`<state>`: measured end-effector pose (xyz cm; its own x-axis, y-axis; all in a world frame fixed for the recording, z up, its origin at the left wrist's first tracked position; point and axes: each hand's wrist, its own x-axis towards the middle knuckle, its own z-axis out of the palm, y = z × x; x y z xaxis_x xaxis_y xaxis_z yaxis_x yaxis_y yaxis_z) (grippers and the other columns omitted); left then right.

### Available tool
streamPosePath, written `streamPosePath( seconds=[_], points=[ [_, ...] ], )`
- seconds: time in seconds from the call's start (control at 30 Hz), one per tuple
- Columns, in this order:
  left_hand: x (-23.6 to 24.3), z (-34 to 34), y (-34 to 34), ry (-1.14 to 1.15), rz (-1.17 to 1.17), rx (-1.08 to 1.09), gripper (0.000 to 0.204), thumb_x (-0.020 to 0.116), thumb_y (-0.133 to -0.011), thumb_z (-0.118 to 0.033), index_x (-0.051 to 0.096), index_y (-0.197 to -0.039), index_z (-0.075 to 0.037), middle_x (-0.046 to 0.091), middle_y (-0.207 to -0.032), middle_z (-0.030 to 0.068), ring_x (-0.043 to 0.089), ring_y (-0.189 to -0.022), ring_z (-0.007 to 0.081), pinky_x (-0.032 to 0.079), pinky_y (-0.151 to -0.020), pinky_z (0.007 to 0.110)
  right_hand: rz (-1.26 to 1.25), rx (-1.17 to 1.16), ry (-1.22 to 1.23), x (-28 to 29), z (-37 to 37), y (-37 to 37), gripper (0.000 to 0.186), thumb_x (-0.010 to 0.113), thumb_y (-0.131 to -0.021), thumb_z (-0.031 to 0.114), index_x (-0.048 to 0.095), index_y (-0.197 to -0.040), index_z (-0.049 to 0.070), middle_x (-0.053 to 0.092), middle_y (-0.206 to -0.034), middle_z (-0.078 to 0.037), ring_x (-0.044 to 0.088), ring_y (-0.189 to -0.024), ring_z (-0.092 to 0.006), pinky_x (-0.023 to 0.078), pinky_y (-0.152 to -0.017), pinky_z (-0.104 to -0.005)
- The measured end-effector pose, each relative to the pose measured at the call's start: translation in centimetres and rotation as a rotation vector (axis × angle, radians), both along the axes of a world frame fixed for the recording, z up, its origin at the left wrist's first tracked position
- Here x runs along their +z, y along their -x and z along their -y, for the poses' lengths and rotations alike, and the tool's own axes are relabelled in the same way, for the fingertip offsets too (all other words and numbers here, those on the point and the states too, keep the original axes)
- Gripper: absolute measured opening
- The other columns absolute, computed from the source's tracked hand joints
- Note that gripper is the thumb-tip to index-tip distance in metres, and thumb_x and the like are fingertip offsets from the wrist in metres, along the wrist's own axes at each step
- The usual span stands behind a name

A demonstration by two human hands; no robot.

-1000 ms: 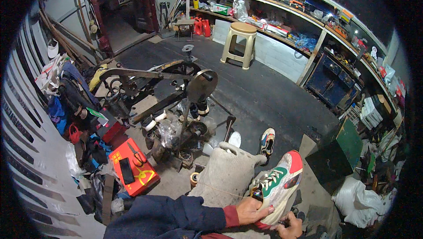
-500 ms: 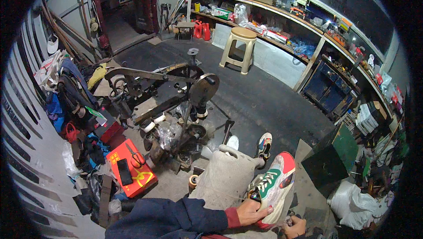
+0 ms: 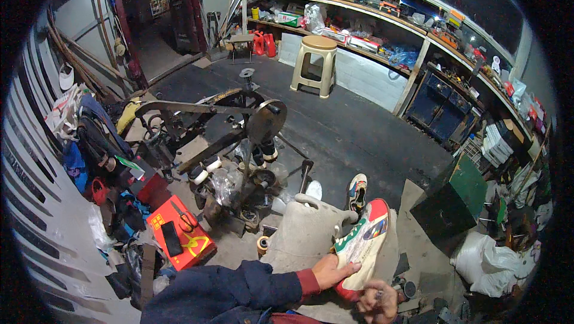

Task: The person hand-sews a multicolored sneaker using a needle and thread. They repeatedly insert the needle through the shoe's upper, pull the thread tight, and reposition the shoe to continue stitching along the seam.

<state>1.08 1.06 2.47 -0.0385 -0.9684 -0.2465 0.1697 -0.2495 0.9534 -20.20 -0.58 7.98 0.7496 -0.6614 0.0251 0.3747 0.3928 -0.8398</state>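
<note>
the left hand (image 3: 333, 272) grasps the shoe (image 3: 363, 251), which extends forward and right of it, probably light and pliable, best taken near the firmer heel (image 3: 347, 291), where the right hand (image 3: 379, 301) curls, blurred, its hold indiscernible.

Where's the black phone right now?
In the head view, lower left: the black phone lies on the red box, beside the scissors, well to the left of the left hand.
</note>
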Motion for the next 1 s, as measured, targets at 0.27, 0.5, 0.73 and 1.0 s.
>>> streamPosePath(
  seconds=[0.27, 0.5, 0.73, 1.0],
  points=[
    [-1.4, 0.4, 0.8, 0.090, -0.106, 0.064, 0.052, 0.065, -0.096, -0.038, 0.057, -0.131, -0.002, 0.068, -0.117, 0.0111, 0.064, -0.104, 0.0191, 0.049, -0.094, 0.033, -0.428, -0.534, 0.363, -1.3, -1.5, 5.5, 0.027, 0.055, -0.102, 0.029, 0.048, -0.084, 0.009, 0.040, -0.061, 0.004, 0.033, -0.044, -0.0077, 0.028, -0.042, -0.0245],
    [4.0, 0.3, -3.0, 0.086, 0.955, -0.406, 0.056, 0.061, -0.094, -0.053, 0.069, -0.089, 0.002, 0.067, -0.077, 0.0227, 0.066, -0.070, 0.0333, 0.051, -0.065, 0.042, -0.707, -0.463, 0.245, -4.6, 1.4, 0.9, 0.038, 0.082, -0.072, 0.011, 0.047, -0.088, 0.008, 0.045, -0.073, 0.004, 0.045, -0.060, -0.0058, 0.039, -0.053, -0.0222],
    [5.8, -2.5, -8.7, -0.030, -0.016, 0.093, 0.039, 0.057, -0.101, -0.032, 0.069, -0.098, 0.004, 0.072, -0.097, 0.0151, 0.069, -0.091, 0.0188, 0.053, -0.082, 0.033, -0.681, -0.468, 0.128, -4.7, 0.7, -0.9, 0.043, 0.084, -0.069, 0.008, 0.046, -0.090, 0.007, 0.047, -0.079, 0.002, 0.046, -0.065, -0.0049, 0.039, -0.054, -0.0210],
    [1.2, -0.7, -6.6, 0.066, -0.541, 0.330, 0.035, 0.055, -0.100, -0.034, 0.050, -0.076, -0.008, 0.046, -0.061, 0.0014, 0.047, -0.048, 0.0139, 0.049, -0.052, 0.032, -0.733, -0.552, 0.261, -3.9, 0.4, -2.1, 0.050, 0.085, -0.067, 0.011, 0.043, -0.095, 0.008, 0.045, -0.083, 0.001, 0.047, -0.069, -0.0053, 0.043, -0.057, -0.0213]
  ],
)
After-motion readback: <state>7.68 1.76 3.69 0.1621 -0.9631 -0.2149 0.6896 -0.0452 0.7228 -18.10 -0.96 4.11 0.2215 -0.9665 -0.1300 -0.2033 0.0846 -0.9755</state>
